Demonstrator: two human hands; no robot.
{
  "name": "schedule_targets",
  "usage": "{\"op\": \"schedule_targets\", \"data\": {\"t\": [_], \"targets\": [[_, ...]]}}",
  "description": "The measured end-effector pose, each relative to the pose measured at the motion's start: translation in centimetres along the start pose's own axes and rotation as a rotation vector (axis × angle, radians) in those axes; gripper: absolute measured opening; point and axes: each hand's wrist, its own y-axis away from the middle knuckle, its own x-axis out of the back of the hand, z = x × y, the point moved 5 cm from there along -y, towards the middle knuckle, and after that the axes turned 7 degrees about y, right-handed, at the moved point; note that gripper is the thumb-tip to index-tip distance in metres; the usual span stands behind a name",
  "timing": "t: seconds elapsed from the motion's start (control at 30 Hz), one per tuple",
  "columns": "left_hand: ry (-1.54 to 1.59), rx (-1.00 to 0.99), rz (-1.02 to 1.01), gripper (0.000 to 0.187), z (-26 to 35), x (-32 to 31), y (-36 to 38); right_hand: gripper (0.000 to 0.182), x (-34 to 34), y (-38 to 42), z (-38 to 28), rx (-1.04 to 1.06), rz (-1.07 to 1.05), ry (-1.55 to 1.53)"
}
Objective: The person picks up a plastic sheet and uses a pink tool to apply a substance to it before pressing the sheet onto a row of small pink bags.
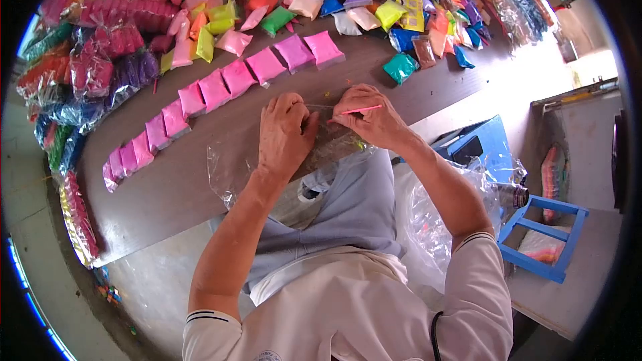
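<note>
My left hand [284, 135] presses flat on a clear plastic bag [231, 164] that lies at the near edge of the brown table [167, 194]. Its fingertips touch the bag's top edge. My right hand [371, 117] pinches the same bag edge and holds a thin pink stick [358, 111] between its fingers. The two hands almost touch. A row of pink powder packets [214, 90] runs diagonally across the table just beyond my hands.
Heaps of coloured packets [301, 0] cover the far side of the table, with bundled packs [100, 60] at the left. A blue stool [542, 234] and a blue box [478, 144] stand to my right. More clear bags [428, 220] lie in my lap.
</note>
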Motion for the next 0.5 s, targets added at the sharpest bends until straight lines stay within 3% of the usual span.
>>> {"op": "schedule_targets", "data": {"t": [0.13, 0.23, 0.43, 0.5], "targets": [[-0.030, 0.015, -0.013, 0.021, 0.09, 0.11, 0.07, 0.004, -0.41, 0.40, -0.10, 0.024, 0.100, 0.040], [-0.014, 0.009, -0.005, 0.021, 0.03, 0.04, 0.03, 0.004, 0.18, 0.13, -0.29, 0.074, 0.012, 0.034], [-0.031, 0.013, 0.007, 0.022, 0.01, 0.01, 0.24, 0.006, -0.50, 0.78, -0.54, 0.041, 0.140, 0.058], [-0.021, 0.012, 0.001, 0.022, 0.08, 0.13, 0.34, 0.007, -0.20, 0.73, -0.44, 0.071, 0.077, 0.045]]}}
